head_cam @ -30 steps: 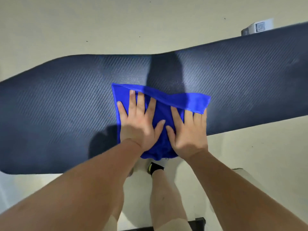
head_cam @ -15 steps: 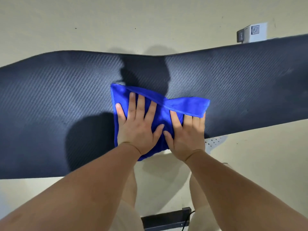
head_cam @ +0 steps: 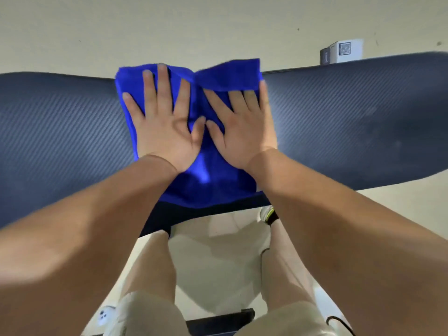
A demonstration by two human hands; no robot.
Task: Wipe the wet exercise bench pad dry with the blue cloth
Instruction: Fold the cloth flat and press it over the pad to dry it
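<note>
The dark blue-grey bench pad (head_cam: 60,132) runs across the view from left to right, with faint dull patches towards its right end. The blue cloth (head_cam: 206,187) lies across its middle, covering the pad from the far edge to the near edge. My left hand (head_cam: 164,127) presses flat on the cloth with its fingers spread. My right hand (head_cam: 242,127) presses beside it, thumbs nearly touching. Its fingertips are tucked under a fold of the cloth at the far edge.
A small white box with a printed code (head_cam: 344,51) sits on the pale floor beyond the pad's right part. My legs in beige shorts and one shoe (head_cam: 268,214) stand below the near edge. A dark frame bar (head_cam: 218,321) lies between my knees.
Both hands have pushed the cloth away from me, from the near half of the pad up to its far edge. The fold over my right fingertips has stayed.
</note>
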